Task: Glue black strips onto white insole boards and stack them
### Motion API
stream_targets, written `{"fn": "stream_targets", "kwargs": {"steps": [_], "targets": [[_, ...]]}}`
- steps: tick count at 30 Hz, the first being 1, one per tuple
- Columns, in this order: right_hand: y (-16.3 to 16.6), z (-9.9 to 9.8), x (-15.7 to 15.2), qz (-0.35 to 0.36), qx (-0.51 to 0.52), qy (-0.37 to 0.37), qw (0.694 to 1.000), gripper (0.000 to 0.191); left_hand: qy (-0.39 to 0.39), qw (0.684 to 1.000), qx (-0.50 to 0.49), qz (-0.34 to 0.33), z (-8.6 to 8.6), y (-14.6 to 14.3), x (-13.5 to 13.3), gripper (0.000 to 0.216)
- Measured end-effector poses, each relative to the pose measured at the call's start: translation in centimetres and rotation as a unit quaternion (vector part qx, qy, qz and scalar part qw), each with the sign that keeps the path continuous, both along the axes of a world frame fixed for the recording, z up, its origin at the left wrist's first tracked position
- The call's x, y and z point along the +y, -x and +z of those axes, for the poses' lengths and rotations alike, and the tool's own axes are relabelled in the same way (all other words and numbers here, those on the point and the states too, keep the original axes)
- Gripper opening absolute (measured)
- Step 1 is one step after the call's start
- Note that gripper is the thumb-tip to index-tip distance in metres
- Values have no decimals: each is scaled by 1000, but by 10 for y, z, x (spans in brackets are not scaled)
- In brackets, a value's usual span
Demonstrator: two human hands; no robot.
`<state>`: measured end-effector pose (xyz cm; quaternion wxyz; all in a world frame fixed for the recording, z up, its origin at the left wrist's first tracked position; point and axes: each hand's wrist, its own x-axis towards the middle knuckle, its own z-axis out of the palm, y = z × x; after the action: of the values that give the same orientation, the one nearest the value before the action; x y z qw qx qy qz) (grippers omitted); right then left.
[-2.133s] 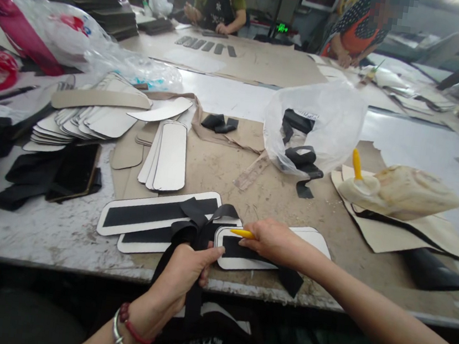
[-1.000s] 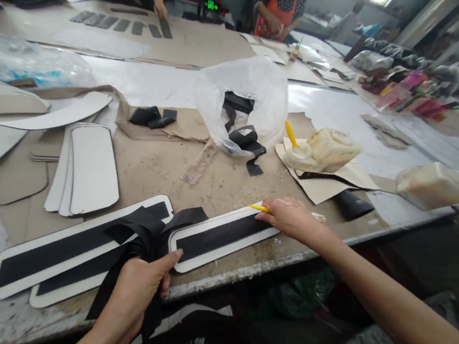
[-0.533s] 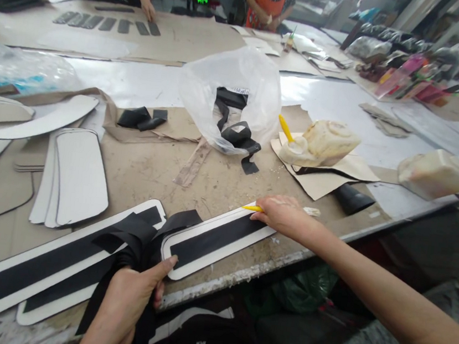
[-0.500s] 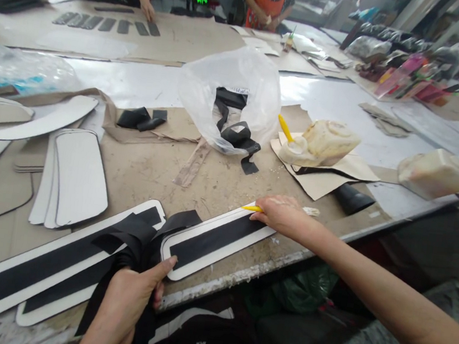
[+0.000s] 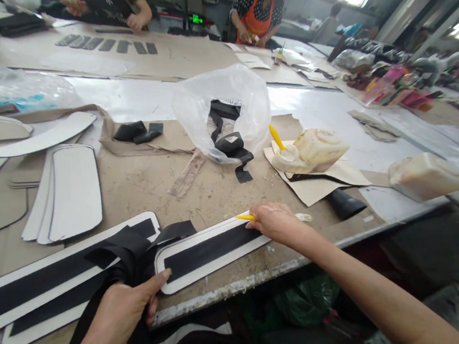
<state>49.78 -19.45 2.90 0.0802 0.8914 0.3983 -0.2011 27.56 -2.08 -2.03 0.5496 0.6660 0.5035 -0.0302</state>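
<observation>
Two hands busy at a very cluttered workbench

So I'm standing by this bench, and right at the near edge there's a white panel (image 5: pixel 218 261) with a black strip (image 5: pixel 207 250) laid along its middle. It sits at a slant, both hands on it or right at it.

Right hand (image 5: pixel 274 219) is at the far end, fingers pinching a slim yellow tool (image 5: pixel 244 217) whose tip points left along the panel's upper border. Something whitish (image 5: pixel 303 217) pokes out past the back of that hand; can't tell if it belongs to the tool.

Left hand (image 5: pixel 130 299) is at the other end, thumb resting on the panel's corner, fingers curled in below. A bunch of black tape (image 5: pixel 127 257) loops up just behind it, but honestly I can't tell if those fingers are closed around any of it.

Two more striped panels (image 5: pixel 53 273) overlap to the left, tape partly draped across them. Behind those, a little fan of plain white pieces (image 5: pixel 76 195). Further back, a see-through plastic bag (image 5: pixel 253 113) lies open with black scraps (image 5: pixel 229 144) spilling out, and right of it there's a yellowish container (image 5: pixel 320 147) with a yellow handle (image 5: pixel 276 136) sticking up from its mouth.

Across the way, someone in an orange apron (image 5: pixel 260 17) and someone in a dark apron (image 5: pixel 108 1), the latter near a row of grey pieces (image 5: pixel 107 44).
</observation>
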Motion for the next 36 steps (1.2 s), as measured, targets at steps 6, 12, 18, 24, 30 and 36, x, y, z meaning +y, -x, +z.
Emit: {"fn": "stream_targets", "kwargs": {"steps": [6, 12, 18, 24, 30, 36], "targets": [[0, 1, -1, -2, -2, -8, 1000, 24, 1, 1000, -3, 0, 7, -2, -1, 56], [0, -7, -5, 10, -11, -23, 1000, 23, -6, 1000, -8, -2, 4, -2, 0, 58], [-9, -2, -23, -26, -74, -32, 996, 23, 23, 1000, 6, -12, -5, 2, 5, 60], [-14, -13, -45, -91, -28, -62, 994, 31, 4, 1000, -9, -11, 3, 1, 1, 63], [-10, -16, -46, -160, 52, -179, 969, 27, 10, 1000, -6, 23, -7, 0, 1, 64], [1, 5, -45, -278, 182, -322, 887, 29, -5, 1000, -22, 22, -15, 9, 1, 63]]}}
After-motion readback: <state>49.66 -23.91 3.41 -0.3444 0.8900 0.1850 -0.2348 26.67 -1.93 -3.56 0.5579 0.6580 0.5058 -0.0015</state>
